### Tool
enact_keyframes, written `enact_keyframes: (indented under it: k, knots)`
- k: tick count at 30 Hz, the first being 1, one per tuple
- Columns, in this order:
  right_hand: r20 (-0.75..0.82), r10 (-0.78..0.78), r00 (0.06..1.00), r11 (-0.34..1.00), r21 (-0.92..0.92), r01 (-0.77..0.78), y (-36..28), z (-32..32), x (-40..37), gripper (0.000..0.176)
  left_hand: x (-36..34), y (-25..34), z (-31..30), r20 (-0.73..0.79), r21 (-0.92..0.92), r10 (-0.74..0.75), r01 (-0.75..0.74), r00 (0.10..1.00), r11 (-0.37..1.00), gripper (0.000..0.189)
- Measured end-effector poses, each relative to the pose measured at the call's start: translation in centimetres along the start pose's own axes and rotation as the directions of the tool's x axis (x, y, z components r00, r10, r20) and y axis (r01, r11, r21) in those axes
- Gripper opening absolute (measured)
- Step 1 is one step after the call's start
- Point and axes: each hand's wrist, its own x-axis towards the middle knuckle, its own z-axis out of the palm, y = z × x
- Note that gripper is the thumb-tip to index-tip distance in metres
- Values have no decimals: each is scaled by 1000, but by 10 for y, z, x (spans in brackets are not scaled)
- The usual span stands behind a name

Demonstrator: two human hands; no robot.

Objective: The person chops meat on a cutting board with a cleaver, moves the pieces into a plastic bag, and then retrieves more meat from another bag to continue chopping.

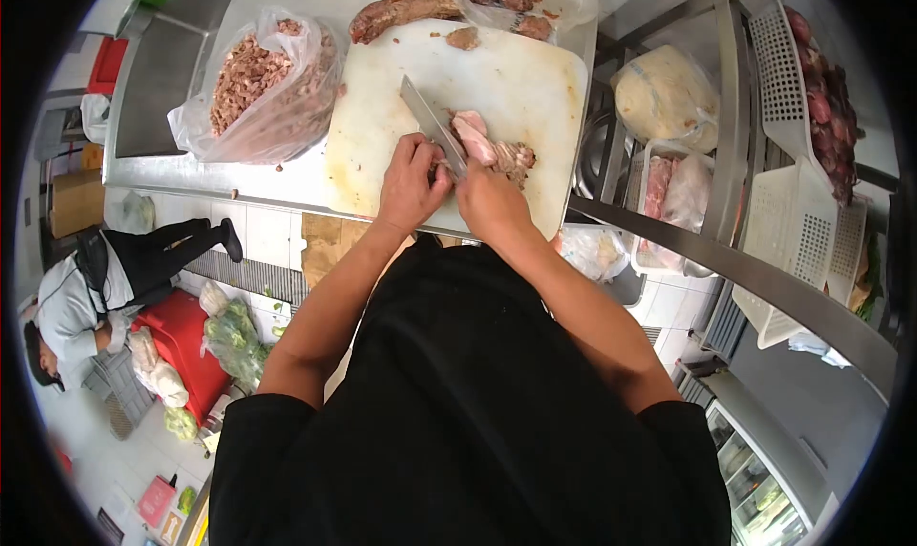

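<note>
My right hand [494,204] is closed around the handle end of a kitchen knife [425,112], whose broad blade points away and to the left over the white cutting board [377,87]. Close to the blade's left side, my left hand [413,183] has its fingers curled down on a piece of meat, mostly hidden under them. Right of the blade lies a pale pink chunk of meat [473,137]. Browned cut meat [516,160] sits beside it, near my right knuckles. A small meat scrap [463,38] rests near the board's far edge.
A clear plastic bag of diced meat [253,83] stands left of the board. Long browned meat pieces [406,16] lie beyond it. On the right, a metal rack [735,116] holds a bagged pale mass [667,97] and white baskets [783,221]. Another person [86,288] is at far left.
</note>
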Motion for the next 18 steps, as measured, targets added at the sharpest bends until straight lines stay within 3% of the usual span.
enact_keyframes:
  k: [2,6,11,18]
  knots:
    - [8,-64,998,998,-18,64,4,-3,13,26,1,2,-2,5,-11,28,-28,1000,1000,24]
    - [-2,-42,999,998,-46,42,3,-24,4,26,-1,5,-11,19,-32,63,-62,998,998,27]
    - [240,70,968,996,-71,-55,-3,-79,-44,26,-2,1,-9,19,2,91,-91,996,996,28]
    - [175,27,984,999,-49,-18,-1,-44,-17,27,-1,0,-3,-5,9,32,-32,999,999,25]
